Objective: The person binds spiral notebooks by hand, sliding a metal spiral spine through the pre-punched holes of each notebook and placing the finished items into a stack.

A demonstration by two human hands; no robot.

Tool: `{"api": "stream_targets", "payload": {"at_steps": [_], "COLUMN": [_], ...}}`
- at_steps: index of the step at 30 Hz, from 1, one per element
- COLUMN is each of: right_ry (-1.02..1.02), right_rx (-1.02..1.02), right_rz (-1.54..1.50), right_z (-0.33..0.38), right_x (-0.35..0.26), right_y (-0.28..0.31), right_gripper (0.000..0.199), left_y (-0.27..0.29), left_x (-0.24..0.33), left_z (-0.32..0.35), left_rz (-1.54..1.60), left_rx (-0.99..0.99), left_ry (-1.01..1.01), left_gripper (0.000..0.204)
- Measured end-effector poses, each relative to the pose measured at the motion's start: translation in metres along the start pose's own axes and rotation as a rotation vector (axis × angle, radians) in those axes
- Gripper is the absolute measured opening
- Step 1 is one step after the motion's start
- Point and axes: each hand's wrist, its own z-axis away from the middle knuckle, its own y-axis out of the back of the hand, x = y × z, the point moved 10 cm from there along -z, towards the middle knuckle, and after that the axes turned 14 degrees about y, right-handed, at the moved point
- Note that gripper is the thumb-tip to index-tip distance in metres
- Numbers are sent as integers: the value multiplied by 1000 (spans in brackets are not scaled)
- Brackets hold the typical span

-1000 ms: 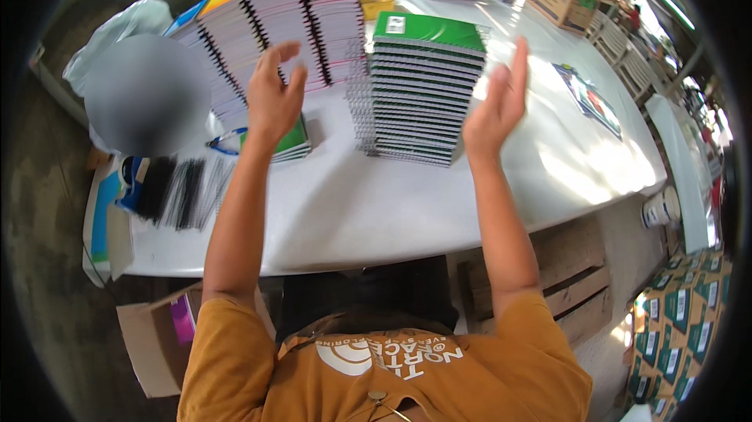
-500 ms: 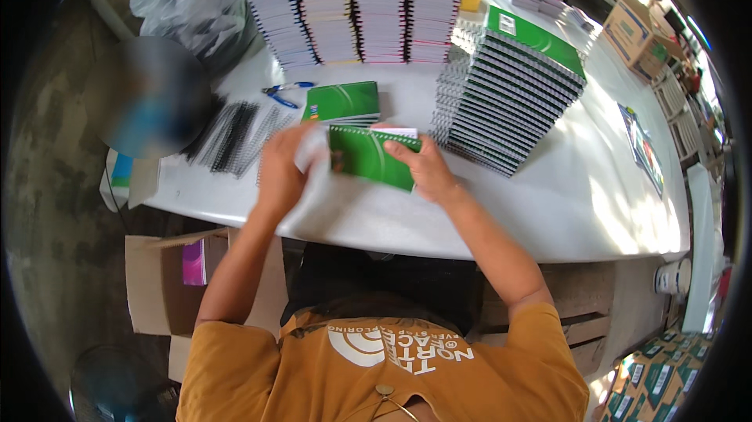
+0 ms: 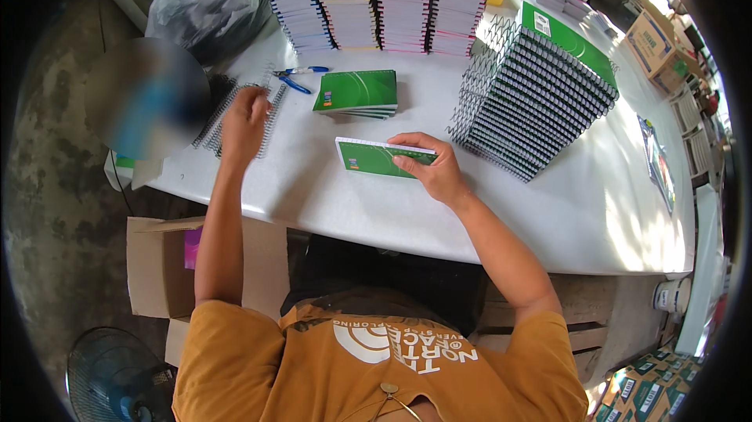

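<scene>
My right hand [image 3: 432, 164] grips a small green-covered notebook [image 3: 368, 157] by its right end, thumb on the cover and fingers behind. White page edges and a row of punched holes run along its top side; no coil shows in it. To the left, my left hand [image 3: 244, 120] is over a bundle of loose black and clear spiral coils [image 3: 270, 120], its fingers curled in. Whether it pinches a coil is hidden. Behind the held notebook lies a short stack of green notebooks [image 3: 359, 91]. Blue-handled pliers [image 3: 296, 77] rest between that stack and the coils.
Tall stacks of black-coiled books [image 3: 403, 7] stand at the back of the white table [image 3: 501, 222]. A high pile of green coil-bound notebooks [image 3: 540, 85] leans at right. Plastic bags [image 3: 204, 11] lie back left; an open cardboard box [image 3: 153, 269] sits below the left edge.
My left hand has let go of the notebook and moved left and up to the coils. The right hand keeps hold of the notebook, now tilted with its punched edge showing.
</scene>
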Motion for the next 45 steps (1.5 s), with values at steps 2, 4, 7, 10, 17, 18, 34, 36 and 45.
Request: {"api": "stream_targets", "payload": {"at_steps": [2,4,7,10,17,18,34,36,45], "right_ry": [-14,-51,-47,-74,-60,-45,-21,-9,88], "right_rx": [41,94,81,69,51,53,104,84,0], "right_rz": [-29,-82,-95,-98,-55,-29,22,60,95], "right_z": [2,3,1,3,3,4,8,8,6], "right_x": [3,6,0,6,5,6,8,6,-6], "right_y": [3,5,-4,-3,-4,-3,-1,0,-9], "right_gripper": [25,20,20,24,27,26,22,22,24], "left_y": [-38,-73,-96,-90,-80,-81,-121,-112,-74], "left_x": [10,17,21,17,12,9,-20,-17,68], "left_z": [37,77,118,108,89,89,113,96,86], "left_rz": [158,173,55,63,94,109,993,699,-386], "left_rx": [-411,-621,-682,-585,-535,-561,-1442,-1121,-525], "left_ry": [70,145,183,152,65,110,1031,869,-382], "left_gripper": [43,49,52,43,38,40,38,31,22]}}
